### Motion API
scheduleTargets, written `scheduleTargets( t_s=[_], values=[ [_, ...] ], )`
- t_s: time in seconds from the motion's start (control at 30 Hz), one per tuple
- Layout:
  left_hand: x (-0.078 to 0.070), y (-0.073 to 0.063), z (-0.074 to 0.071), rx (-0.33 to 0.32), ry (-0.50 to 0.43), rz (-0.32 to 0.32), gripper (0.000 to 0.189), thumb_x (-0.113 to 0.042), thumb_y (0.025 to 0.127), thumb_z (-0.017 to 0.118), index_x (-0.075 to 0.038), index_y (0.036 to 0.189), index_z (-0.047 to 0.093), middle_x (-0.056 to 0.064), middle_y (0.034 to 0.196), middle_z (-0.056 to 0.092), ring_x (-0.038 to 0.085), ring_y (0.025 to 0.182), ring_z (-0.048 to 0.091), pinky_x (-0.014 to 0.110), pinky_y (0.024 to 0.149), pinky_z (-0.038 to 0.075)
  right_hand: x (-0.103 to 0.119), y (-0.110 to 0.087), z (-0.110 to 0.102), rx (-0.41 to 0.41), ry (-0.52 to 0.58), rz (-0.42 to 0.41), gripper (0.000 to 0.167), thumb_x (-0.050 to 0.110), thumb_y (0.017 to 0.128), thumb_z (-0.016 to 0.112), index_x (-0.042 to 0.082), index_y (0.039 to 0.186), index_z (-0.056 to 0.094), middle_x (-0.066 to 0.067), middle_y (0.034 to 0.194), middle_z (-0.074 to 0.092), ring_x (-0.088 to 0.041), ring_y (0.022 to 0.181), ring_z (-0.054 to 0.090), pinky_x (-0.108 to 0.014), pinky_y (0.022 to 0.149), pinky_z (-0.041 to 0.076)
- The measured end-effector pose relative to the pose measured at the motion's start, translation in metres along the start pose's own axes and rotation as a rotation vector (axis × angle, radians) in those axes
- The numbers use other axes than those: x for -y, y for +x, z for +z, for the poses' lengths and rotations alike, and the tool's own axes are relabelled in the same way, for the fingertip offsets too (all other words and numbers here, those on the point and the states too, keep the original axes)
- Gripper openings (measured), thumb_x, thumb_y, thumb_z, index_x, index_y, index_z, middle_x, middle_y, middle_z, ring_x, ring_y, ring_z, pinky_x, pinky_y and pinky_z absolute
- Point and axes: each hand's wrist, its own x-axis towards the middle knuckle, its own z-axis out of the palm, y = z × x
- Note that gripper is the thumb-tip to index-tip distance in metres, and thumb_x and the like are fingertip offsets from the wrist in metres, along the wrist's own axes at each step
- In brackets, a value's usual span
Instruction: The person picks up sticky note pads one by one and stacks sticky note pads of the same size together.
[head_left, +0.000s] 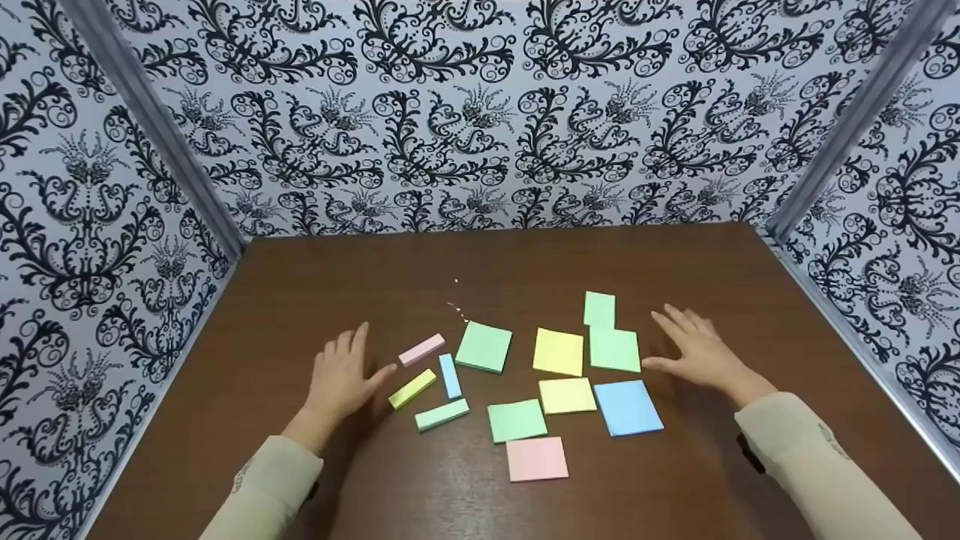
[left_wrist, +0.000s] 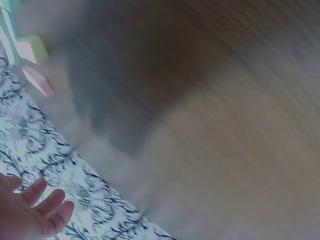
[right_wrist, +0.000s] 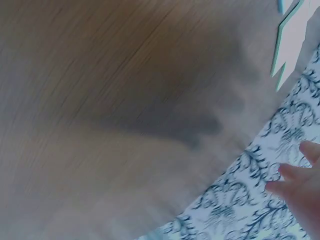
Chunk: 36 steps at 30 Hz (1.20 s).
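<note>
My left hand (head_left: pixel 341 375) hovers open on the left, fingers spread, holding nothing. Nearest to it are narrow sticky-note pads: pink (head_left: pixel 421 349), yellow (head_left: pixel 412 388), blue (head_left: pixel 450 376) and green (head_left: pixel 442 414). On the other side my right hand (head_left: pixel 701 352), also empty with fingers extended, is beside a green pad (head_left: pixel 615 349) and a smaller green pad (head_left: pixel 600 309). A blue pad (head_left: pixel 628 407) lies below that hand. Between the hands are two yellow pads (head_left: pixel 559 351), a green square pad (head_left: pixel 484 347), another green pad (head_left: pixel 517 420) and a pink pad (head_left: pixel 538 459).
The pads lie on a brown wooden table (head_left: pixel 337 262). Tiny white specks (head_left: pixel 457 308) dot it behind the green square pad. Patterned black-and-white walls (head_left: pixel 480 112) enclose the back and both sides, with grey metal posts (head_left: pixel 150 112) at the corners.
</note>
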Motion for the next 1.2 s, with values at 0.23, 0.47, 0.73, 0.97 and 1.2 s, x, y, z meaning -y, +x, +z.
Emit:
scheduleTargets(
  t_s=[0.23, 0.47, 0.73, 0.97, 1.2],
  values=[
    [-0.043, -0.008, 0.013, -0.05, -0.046, 0.179, 0.06, -0.038, 0.079, 0.066, 0.0, 0.123, 0.049, 0.017, 0.108, 0.058, 0.037, 0.094, 0.053, 0.049, 0.08, 0.041, 0.037, 0.001, 0.019, 0.008, 0.103, -0.111, 0.082, 0.05, 0.08, 0.062, -0.003, 0.137, 0.035, -0.026, 0.135, 0.038, -0.044, 0.124, 0.034, -0.057, 0.098, 0.029],
    [-0.082, -0.015, 0.022, 0.002, -0.04, 0.368, 0.046, -0.04, 0.076, 0.067, -0.004, 0.104, 0.062, 0.009, 0.098, 0.059, 0.029, 0.089, 0.053, 0.043, 0.077, 0.042, 0.066, 0.0, 0.035, 0.078, 0.061, -0.246, 0.067, 0.038, 0.082, 0.065, -0.007, 0.128, 0.045, -0.023, 0.126, 0.048, -0.039, 0.117, 0.044, -0.052, 0.094, 0.036],
    [-0.113, -0.025, 0.033, 0.139, 0.005, 0.457, 0.047, -0.04, 0.073, 0.07, -0.005, 0.103, 0.064, 0.004, 0.093, 0.058, 0.022, 0.08, 0.05, 0.036, 0.073, 0.042, 0.074, -0.001, 0.047, 0.158, 0.03, -0.303, 0.053, 0.029, 0.084, 0.064, -0.007, 0.121, 0.051, -0.019, 0.12, 0.051, -0.033, 0.11, 0.048, -0.047, 0.088, 0.041],
    [-0.134, -0.025, 0.041, 0.184, 0.047, 0.475, 0.046, -0.04, 0.072, 0.071, -0.009, 0.104, 0.062, 0.002, 0.091, 0.055, 0.02, 0.082, 0.05, 0.035, 0.075, 0.042, 0.074, 0.0, 0.051, 0.179, -0.007, -0.297, 0.055, 0.027, 0.083, 0.064, -0.008, 0.122, 0.05, -0.021, 0.125, 0.048, -0.036, 0.117, 0.045, -0.048, 0.093, 0.038],
    [-0.144, -0.026, 0.046, 0.147, 0.088, 0.549, 0.035, -0.037, 0.072, 0.073, -0.016, 0.098, 0.064, -0.001, 0.091, 0.053, 0.014, 0.075, 0.042, 0.029, 0.065, 0.038, 0.073, -0.002, 0.054, 0.196, -0.043, -0.323, 0.055, 0.027, 0.083, 0.065, -0.006, 0.124, 0.05, -0.02, 0.129, 0.048, -0.035, 0.12, 0.045, -0.047, 0.093, 0.039]
  ],
)
